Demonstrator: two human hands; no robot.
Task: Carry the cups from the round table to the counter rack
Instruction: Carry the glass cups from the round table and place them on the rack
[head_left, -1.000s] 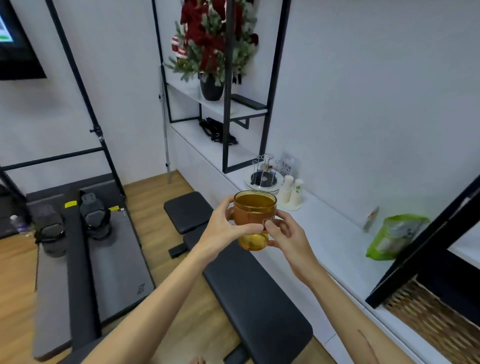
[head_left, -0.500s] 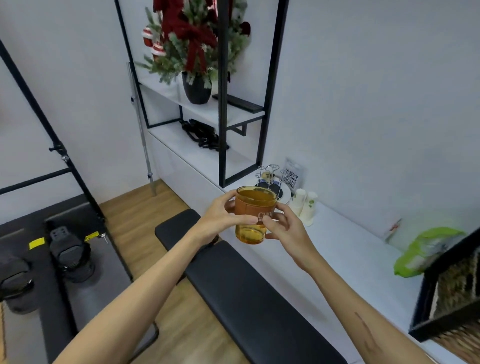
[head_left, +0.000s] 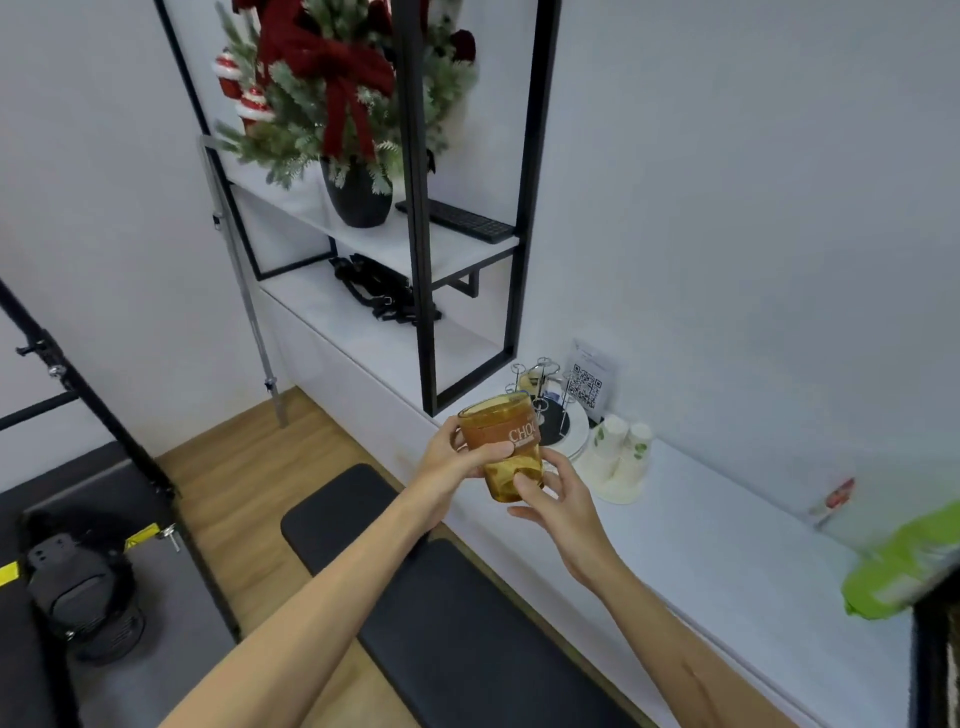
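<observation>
Two hands on one amber glass cup (head_left: 501, 447), held in the air above the near edge of the white counter (head_left: 717, 551). Left hand (head_left: 457, 465) grips the cup's upper part, thumb across the front below the rim, fingers curled behind. Right hand (head_left: 558, 501) supports the base, thumb pressed on the lower front, fingers curled round the far side. Cup tilted slightly, rim up, white lettering facing the camera. Just beyond the hands: wire cup rack (head_left: 543, 392) on a round base on the counter. Right of the hands: stacked paper cups (head_left: 621, 457) upside down, QR code sign (head_left: 586, 387) behind the rack. Below the hands: black padded bench (head_left: 452, 623). Far right of the hands: green bag (head_left: 904, 566), blurred.
</observation>
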